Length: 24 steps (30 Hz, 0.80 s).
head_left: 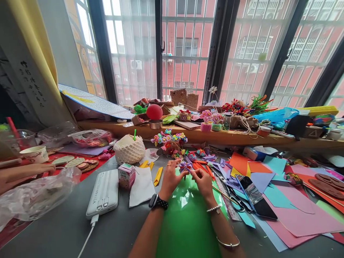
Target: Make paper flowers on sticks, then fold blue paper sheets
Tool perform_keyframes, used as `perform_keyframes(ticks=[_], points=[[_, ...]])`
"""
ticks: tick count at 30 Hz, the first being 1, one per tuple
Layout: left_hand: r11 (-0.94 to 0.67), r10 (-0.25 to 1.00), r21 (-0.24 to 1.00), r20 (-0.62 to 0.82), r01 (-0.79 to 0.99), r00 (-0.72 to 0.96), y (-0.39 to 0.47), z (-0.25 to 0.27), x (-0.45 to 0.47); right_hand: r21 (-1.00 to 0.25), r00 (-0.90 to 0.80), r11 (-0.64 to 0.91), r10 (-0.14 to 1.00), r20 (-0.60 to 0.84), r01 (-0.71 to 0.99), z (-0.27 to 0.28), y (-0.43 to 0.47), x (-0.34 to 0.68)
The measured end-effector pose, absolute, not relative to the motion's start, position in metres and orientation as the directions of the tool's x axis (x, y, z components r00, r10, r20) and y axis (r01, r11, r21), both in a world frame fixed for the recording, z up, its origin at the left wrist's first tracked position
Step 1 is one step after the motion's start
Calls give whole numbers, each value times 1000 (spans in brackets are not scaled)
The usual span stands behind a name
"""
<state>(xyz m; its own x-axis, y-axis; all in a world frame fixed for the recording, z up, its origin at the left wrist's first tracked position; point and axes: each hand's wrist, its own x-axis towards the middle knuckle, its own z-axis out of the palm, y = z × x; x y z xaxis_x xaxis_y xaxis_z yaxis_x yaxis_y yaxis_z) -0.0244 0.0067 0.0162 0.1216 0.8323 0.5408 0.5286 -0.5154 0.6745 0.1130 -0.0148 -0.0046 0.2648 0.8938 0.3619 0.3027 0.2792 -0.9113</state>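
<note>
Between my two hands, above a shiny green mat [185,222], is a small purple folded-paper flower [185,166]. My left hand [172,178], with a dark watch at its wrist, pinches the flower from the left side. On the other side my right hand [202,182] holds its edge between thumb and fingertips; a beaded bracelet circles that wrist. Yellow folded paper strips [158,176] lie just left of my left hand. Orange paper strips [206,168] are close behind my right hand.
Scissors [238,202], a phone [256,197] and coloured paper sheets [298,208] spread out on the right. Leftward stand a white power bank [103,191] with its cable, a small drink carton [127,175] and a netted coconut [130,149]. Another person's hand [29,172] is at far left.
</note>
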Motion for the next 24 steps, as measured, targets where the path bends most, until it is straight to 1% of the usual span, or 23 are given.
perform_keyframes(ticks=[2,4,7,11,14,17,21,24], points=[[-637,734,519,633,569,245,2,18,-22,-898,287,280,878,383,339,-5,-15,113],[-692,681,419,650,588,338,-2,19,-19,-892,293,284,872,393,352,-4,-16,113],[-697,668,353,635,624,388,-4,18,-15,-892,303,275,870,390,359,-4,-16,112],[-671,686,315,607,671,401,-4,16,-13,-896,290,270,879,379,352,-3,-17,111],[-667,694,319,593,673,407,-4,17,-14,-895,262,288,885,385,341,-2,-17,110],[-675,702,359,581,645,412,-4,19,-16,-861,200,371,868,455,346,0,-17,110],[-696,702,449,590,561,399,-2,19,-19,-796,77,493,832,549,353,6,-20,111],[-692,716,540,595,479,365,-1,21,-23,-778,30,525,822,568,345,11,-24,112]])
